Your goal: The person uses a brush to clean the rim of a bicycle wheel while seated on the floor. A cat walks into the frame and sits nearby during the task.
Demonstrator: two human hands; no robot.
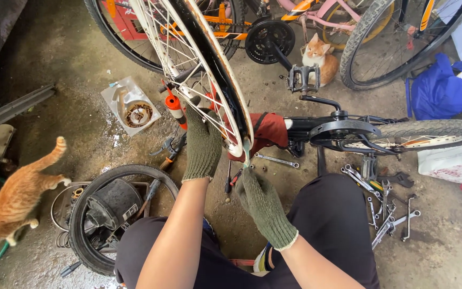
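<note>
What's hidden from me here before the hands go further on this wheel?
Head view:
- Left hand: fingertips behind the wheel spokes; grip unclear.
- Right hand: thing at its fingertips too small, against the rim.
- Wheel: top cut by frame edge.
- Ginger cat: head beyond left edge.
- Spanners: sizes unreadable.

A bicycle repair workshop: scattered spanners (389,217), bicycle wheels (402,37), oily concrete floor (70,59).

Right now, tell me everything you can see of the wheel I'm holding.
The wheel is a spoked bicycle wheel with a pale rim and thin metal spokes, no tyre visible, tilted edge-on toward the camera. The gloved left hand grips its rim; the right hand works at its lower edge. It stands above the wet floor.
</note>
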